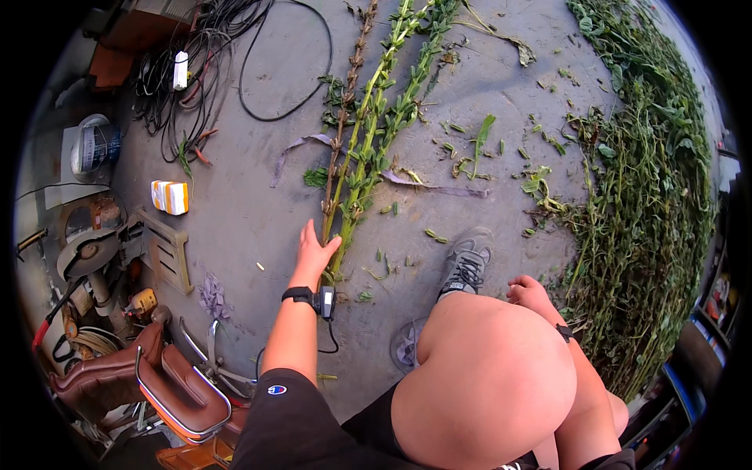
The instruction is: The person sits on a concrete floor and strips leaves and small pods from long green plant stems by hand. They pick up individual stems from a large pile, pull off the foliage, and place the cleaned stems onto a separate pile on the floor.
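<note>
The grey floor [231, 258] is hard and matt, with a dusty look. Long green plant stalks [394, 113] are rough with pods; the dry brown stalk [342, 117] looks woody and coarse. The flat pale-purple strip [442, 188] seems to be matt cloth. Smooth, glossy leather covers the brown padded chair [182, 384] (real or imitation, I cannot tell). The white-and-orange block-shaped packet [166, 197] has a smooth wrapper.

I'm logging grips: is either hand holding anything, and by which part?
The left hand, thumb and fingers apart, is at the lower end of the podded stalks; whether it grips them cannot be told. Nothing shows in the right hand.
</note>
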Tool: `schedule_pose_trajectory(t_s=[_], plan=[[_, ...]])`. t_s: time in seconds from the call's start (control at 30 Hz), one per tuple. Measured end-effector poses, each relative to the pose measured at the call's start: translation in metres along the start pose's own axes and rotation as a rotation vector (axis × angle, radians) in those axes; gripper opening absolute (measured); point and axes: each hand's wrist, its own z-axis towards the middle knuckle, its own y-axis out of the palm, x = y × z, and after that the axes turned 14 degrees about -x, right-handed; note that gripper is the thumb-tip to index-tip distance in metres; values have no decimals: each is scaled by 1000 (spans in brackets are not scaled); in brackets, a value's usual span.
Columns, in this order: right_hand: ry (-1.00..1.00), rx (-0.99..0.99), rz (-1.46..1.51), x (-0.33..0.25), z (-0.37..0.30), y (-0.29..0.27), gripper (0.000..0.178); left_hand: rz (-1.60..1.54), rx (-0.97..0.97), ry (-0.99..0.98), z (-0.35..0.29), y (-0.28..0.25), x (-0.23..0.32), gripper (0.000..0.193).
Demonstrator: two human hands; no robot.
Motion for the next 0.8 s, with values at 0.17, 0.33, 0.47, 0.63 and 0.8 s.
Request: schedule_pose_trajectory(t_s=[0.17, 0.33, 0.47, 0.63, 0.8], plan=[[-51, 18, -77, -37, -8, -6, 28, 248, -4, 136, 66, -21, 95, 123], [-89, 38, -53, -51, -3, -18, 27, 269, -23, 75, 72, -12, 131, 113], [-76, 59, -25, -44, -6, -20, 25, 235, 57, 124, 67, 4, 132, 98], [-126, 100, 20, -16, -31, -14, 24, 192, 56, 110, 71, 6, 128, 103], [-144, 197, 81, 25, -76, -14, 29, 117, 171, 125, 65, -13, 126, 95]])
